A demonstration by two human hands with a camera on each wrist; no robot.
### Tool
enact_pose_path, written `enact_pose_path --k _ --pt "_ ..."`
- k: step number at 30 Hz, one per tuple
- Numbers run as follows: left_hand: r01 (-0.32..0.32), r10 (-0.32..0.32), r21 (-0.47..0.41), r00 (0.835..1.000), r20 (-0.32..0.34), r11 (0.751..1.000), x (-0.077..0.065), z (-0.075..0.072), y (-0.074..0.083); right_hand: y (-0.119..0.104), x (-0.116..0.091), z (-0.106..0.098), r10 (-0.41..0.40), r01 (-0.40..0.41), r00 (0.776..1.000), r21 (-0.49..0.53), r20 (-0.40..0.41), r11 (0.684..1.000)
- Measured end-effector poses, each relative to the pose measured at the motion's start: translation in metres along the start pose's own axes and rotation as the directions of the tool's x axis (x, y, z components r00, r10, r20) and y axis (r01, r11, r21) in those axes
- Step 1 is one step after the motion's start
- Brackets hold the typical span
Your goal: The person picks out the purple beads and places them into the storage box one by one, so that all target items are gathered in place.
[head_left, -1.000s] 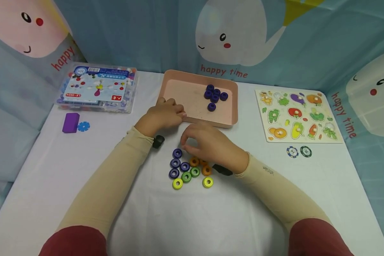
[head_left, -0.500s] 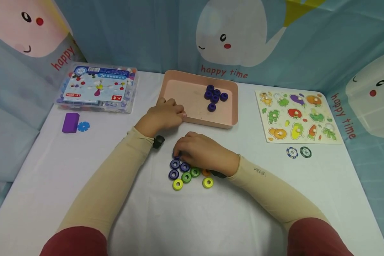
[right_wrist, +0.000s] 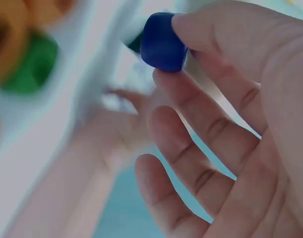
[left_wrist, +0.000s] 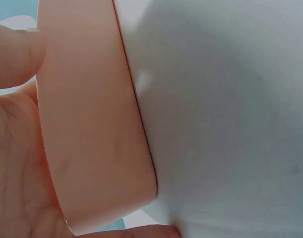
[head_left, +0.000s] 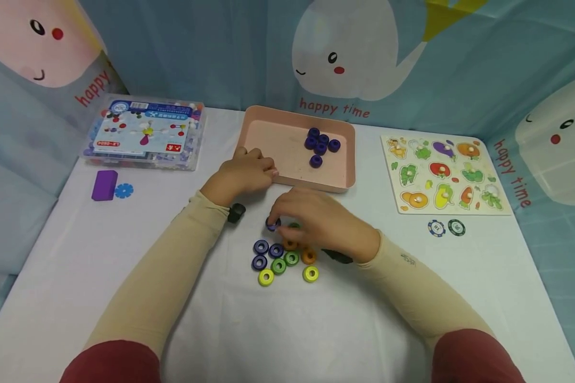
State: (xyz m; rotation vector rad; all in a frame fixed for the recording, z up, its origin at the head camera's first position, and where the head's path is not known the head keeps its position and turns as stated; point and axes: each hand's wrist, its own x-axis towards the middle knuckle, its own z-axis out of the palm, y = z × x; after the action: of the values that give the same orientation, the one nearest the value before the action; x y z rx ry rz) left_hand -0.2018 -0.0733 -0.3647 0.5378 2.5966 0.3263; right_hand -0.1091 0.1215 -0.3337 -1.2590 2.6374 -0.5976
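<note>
My left hand (head_left: 245, 173) grips the near-left corner of a shallow pink tray (head_left: 311, 185). In the left wrist view, the thumb lies at the rim of the tray wall (left_wrist: 91, 114) and a fingertip shows below the corner. Between thumb and fingertips, my right hand (head_left: 318, 221) pinches a dark blue ring bead (right_wrist: 163, 42), held just over the table in front of the tray. Below that hand lie more blue beads (head_left: 260, 263), green beads (head_left: 278, 266), orange beads (head_left: 309, 256) and yellow beads (head_left: 265, 277), some partly covered by it. Several dark blue beads (head_left: 320, 148) sit inside the tray's right half.
At the back left stands a clear plastic box (head_left: 141, 133) with a printed label. A purple block (head_left: 104, 185) and a blue snowflake piece (head_left: 124, 190) lie before it. On the right are a vegetable puzzle board (head_left: 428, 183) and two poker chips (head_left: 436, 228) (head_left: 457, 227).
The right hand reached down to the topmost blue bead in the group, took it, and has lifted it slightly up and to the right. The left hand stays on the tray.
</note>
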Motion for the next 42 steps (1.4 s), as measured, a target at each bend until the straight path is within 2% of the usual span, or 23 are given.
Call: enact_pose_path --k 3,6,8,11,16,20,24,31,34,36,38,42 --pt "0.005 -0.005 0.001 1.000 -0.010 1.000 0.000 0.000 0.000 0.017 -0.004 -0.022 0.118 -0.111 0.988 0.076 -0.099 0.991" --pt "0.007 -0.007 -0.005 1.000 -0.019 1.000 0.000 0.002 0.000 0.046 -0.003 -0.031 0.264 -0.245 0.949 0.128 -0.169 0.961" --pt "0.008 -0.008 -0.010 1.000 -0.019 1.000 0.000 0.003 0.000 0.065 -0.001 -0.028 0.345 -0.318 0.922 0.164 -0.178 0.934" --pt "0.005 -0.005 -0.011 1.000 -0.018 1.000 -0.001 0.005 0.000 0.088 0.003 -0.021 0.430 -0.401 0.892 0.195 -0.139 0.895" --pt "-0.007 0.006 -0.016 1.000 -0.027 1.000 -0.001 0.006 0.001 0.110 0.007 -0.011 0.522 -0.503 0.848 0.173 -0.094 0.847" --pt "-0.008 0.008 -0.012 0.999 -0.032 1.000 -0.002 0.005 0.003 0.117 0.009 -0.009 0.563 -0.550 0.817 0.127 -0.123 0.825" --pt "-0.003 0.003 -0.004 0.999 -0.034 1.000 -0.003 0.002 0.004 0.120 0.011 -0.008 0.575 -0.565 0.803 0.109 -0.155 0.818" --pt "0.004 -0.005 -0.007 0.999 -0.037 1.000 -0.002 0.002 0.004 0.114 0.009 -0.011 0.576 -0.564 0.802 0.117 -0.160 0.817" --pt "0.010 -0.010 -0.005 0.999 -0.037 1.000 -0.002 0.003 0.003 0.099 0.005 -0.013 0.546 -0.528 0.816 0.139 -0.189 0.838" --pt "0.012 -0.012 0.001 0.999 -0.037 1.000 -0.001 0.003 0.002 0.083 0.001 -0.013 0.500 -0.479 0.840 0.146 -0.212 0.865" --pt "0.011 -0.010 0.006 0.999 -0.040 1.000 -0.001 0.003 0.001 0.065 -0.002 -0.010 0.419 -0.399 0.880 0.130 -0.224 0.908" --pt "0.005 -0.005 0.010 1.000 -0.028 1.000 0.000 0.003 0.000 0.026 -0.012 0.004 0.252 -0.243 0.954 0.074 -0.164 0.967"
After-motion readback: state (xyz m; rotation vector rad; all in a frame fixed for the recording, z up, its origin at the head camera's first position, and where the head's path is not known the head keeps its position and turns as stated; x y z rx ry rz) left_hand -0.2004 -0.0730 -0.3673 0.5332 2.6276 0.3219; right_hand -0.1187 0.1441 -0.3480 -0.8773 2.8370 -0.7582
